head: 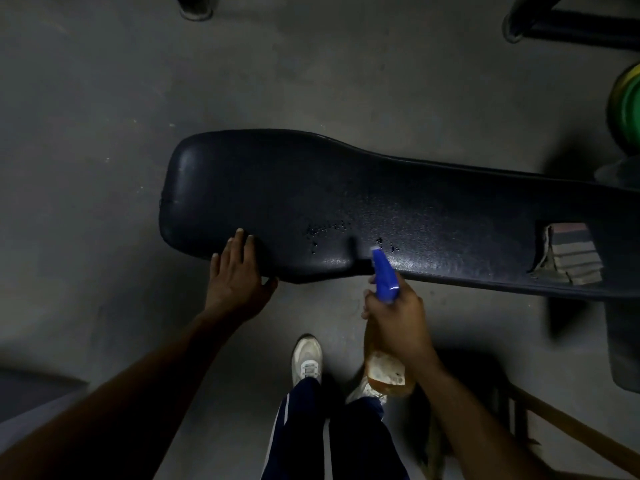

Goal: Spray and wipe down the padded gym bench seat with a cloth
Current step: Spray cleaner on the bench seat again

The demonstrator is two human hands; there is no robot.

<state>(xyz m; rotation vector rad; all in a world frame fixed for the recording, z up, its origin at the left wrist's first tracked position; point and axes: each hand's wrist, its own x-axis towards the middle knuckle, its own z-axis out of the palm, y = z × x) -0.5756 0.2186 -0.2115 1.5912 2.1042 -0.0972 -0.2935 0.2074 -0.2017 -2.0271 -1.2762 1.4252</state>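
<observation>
A long black padded bench seat (311, 188) runs across the middle of the view, wide at its left end. Dark droplets (325, 232) speckle its near side. My right hand (398, 323) grips a spray bottle (384, 278) with a blue trigger head and a yellowish body, its nozzle at the seat's near edge. My left hand (237, 271) rests flat on the near edge of the wide end, fingers spread, holding nothing. A folded striped cloth (568, 254) lies on the seat toward the right.
Grey concrete floor (104, 98) surrounds the bench. Green and yellow weight plates (627, 109) stand at the right edge. Dark equipment frames (571, 26) sit at the top right. My white shoes (306, 358) stand just below the bench, and a wooden handle (571, 424) slants at the lower right.
</observation>
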